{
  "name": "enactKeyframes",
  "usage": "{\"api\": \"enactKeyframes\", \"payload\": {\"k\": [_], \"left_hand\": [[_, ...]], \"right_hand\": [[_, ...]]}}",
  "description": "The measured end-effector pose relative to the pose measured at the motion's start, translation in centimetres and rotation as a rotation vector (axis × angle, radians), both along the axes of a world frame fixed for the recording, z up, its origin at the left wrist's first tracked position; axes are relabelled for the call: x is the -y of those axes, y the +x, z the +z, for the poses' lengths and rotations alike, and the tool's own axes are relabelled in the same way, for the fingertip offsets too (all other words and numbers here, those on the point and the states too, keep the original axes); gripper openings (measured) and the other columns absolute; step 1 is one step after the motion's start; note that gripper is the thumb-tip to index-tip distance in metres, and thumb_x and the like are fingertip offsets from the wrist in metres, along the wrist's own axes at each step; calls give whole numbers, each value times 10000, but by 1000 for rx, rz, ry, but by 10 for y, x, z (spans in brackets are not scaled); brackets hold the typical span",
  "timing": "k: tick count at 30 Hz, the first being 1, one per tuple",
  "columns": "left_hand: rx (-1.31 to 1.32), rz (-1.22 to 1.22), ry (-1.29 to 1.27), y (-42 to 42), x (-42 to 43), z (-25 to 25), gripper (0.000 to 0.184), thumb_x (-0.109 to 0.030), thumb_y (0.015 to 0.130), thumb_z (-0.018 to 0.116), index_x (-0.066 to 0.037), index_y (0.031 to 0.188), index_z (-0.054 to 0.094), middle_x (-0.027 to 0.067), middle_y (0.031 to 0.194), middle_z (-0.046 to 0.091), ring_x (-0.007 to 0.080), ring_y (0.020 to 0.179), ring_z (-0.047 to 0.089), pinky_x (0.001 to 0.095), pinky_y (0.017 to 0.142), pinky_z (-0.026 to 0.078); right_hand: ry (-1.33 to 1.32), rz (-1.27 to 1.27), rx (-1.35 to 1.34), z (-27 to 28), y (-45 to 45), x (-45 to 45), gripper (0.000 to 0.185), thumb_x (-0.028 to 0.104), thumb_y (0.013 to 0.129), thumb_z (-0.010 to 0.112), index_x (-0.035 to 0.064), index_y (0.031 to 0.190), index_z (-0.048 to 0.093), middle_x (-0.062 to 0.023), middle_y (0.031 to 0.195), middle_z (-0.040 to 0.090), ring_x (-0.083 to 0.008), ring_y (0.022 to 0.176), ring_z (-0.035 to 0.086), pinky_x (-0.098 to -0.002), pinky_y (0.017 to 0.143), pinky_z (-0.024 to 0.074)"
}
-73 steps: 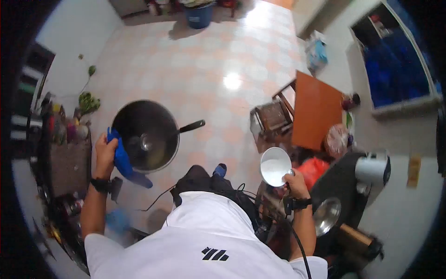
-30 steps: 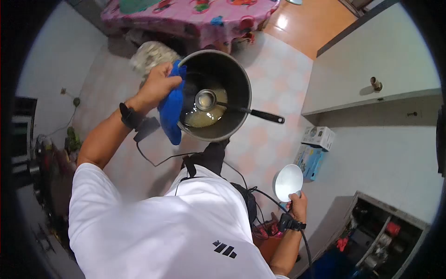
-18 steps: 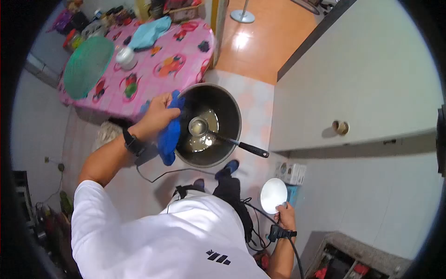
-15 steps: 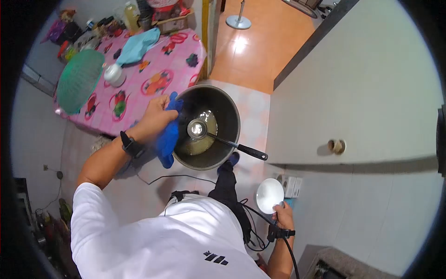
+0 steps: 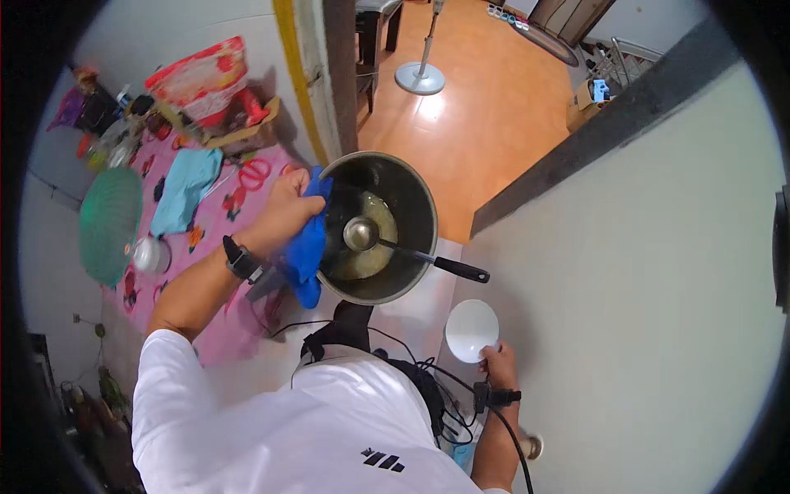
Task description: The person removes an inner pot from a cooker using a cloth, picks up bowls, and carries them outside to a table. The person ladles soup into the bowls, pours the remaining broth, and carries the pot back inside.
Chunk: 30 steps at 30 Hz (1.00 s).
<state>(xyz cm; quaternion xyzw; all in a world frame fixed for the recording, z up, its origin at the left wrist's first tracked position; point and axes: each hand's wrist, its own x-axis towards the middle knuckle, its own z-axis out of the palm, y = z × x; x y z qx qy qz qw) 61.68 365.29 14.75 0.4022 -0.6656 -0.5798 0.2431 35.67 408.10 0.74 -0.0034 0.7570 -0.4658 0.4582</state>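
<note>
My left hand [image 5: 290,212] is closed on a blue cloth [image 5: 306,262] at the left side of a deep metal pot [image 5: 421,198], which is held up in front of me. Pale, cloudy liquid [image 5: 382,216] lies in the bottom of the pot. A ladle [image 5: 461,268] leans in it, its round bowl at the liquid and its black handle jutting over the right rim. Lower right, my right hand [image 5: 499,366] grips a white bowl [image 5: 472,331] by its edge. No contents show in the bowl.
On the left a table with a pink fruit-print cloth [image 5: 216,284] bears a green mesh cover [image 5: 111,226], a white jar [image 5: 151,255] and a light-blue cloth [image 5: 185,185]. A doorway opens ahead onto orange floor [image 5: 469,107] with a stand base [image 5: 420,78]. A door [image 5: 625,272] is at right.
The view has moved forward toward the doorway, and the table and door have shifted in it. My hands still hold the pot with the cloth and the bowl.
</note>
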Motion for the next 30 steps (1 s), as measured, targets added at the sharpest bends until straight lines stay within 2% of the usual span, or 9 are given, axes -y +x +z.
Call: {"api": "enactKeyframes", "payload": {"k": [5, 9, 10, 13, 18, 20, 25, 26, 30], "left_hand": [[11, -82, -67, -104, 102, -23, 233, 9, 715, 613, -122, 705, 420, -63, 698, 459, 41, 621, 422, 225, 535, 369], [35, -106, -230, -194, 188, -24, 266, -3, 706, 614, -114, 693, 373, -54, 684, 402, 54, 637, 392, 235, 540, 363], [85, -110, -342, -217, 213, -26, 255, 2, 713, 610, -109, 689, 381, -49, 682, 411, 49, 625, 400, 231, 535, 365], [17, -62, -54, -268, 258, -20, 172, -11, 693, 623, -75, 705, 464, -26, 676, 473, 65, 633, 461, 262, 536, 387], [22, -1, -79, -352, 355, -78, 246, 29, 735, 587, -126, 707, 398, -61, 678, 424, 36, 598, 410, 216, 525, 353], [69, 24, -142, -373, 382, -71, 250, 35, 738, 581, -132, 710, 396, -63, 676, 425, 33, 595, 407, 210, 523, 348], [66, 153, 19, -468, 487, -64, 242, 44, 733, 571, -127, 715, 401, -63, 676, 422, 34, 590, 405, 208, 513, 341], [64, 172, 8, -465, 478, -57, 241, 46, 733, 568, -126, 715, 400, -63, 675, 420, 34, 590, 404, 208, 511, 341], [96, 188, -25, -543, 555, -63, 235, 56, 737, 558, -121, 720, 405, -59, 682, 421, 36, 594, 405, 211, 521, 354]], "right_hand": [[41, -56, -24, -25, -85, 99, 243, 60, 740, 584, -44, 958, 567, -75, 668, 565, -141, 472, 521, -279, 411, 450], [63, -58, -25, -22, -157, 181, 265, 73, 753, 584, -49, 988, 571, -76, 684, 576, -145, 477, 528, -297, 431, 465], [44, -62, -5, -24, -177, 200, 262, 69, 750, 581, -42, 987, 578, -74, 688, 579, -147, 480, 529, -301, 431, 468], [-26, -114, 30, -17, -211, 261, 217, 71, 757, 578, -41, 942, 574, -62, 688, 574, -125, 486, 527, -277, 426, 472], [60, -26, 40, -55, -326, 367, 218, 53, 759, 575, -34, 958, 570, -59, 702, 573, -114, 493, 518, -259, 412, 452], [50, 5, 50, -44, -361, 417, 231, 53, 762, 576, -40, 974, 573, -58, 701, 568, -117, 495, 517, -253, 414, 443], [-2, 36, 46, -54, -480, 559, 172, 33, 783, 580, -29, 944, 572, -55, 708, 584, -118, 495, 521, -254, 408, 443], [-15, 31, 49, -51, -486, 560, 173, 35, 782, 581, -31, 941, 572, -56, 706, 586, -118, 492, 520, -255, 407, 444], [3, 41, 35, -57, -584, 642, 174, 44, 775, 590, -35, 929, 570, -67, 695, 585, -117, 486, 521, -262, 403, 451]]}}
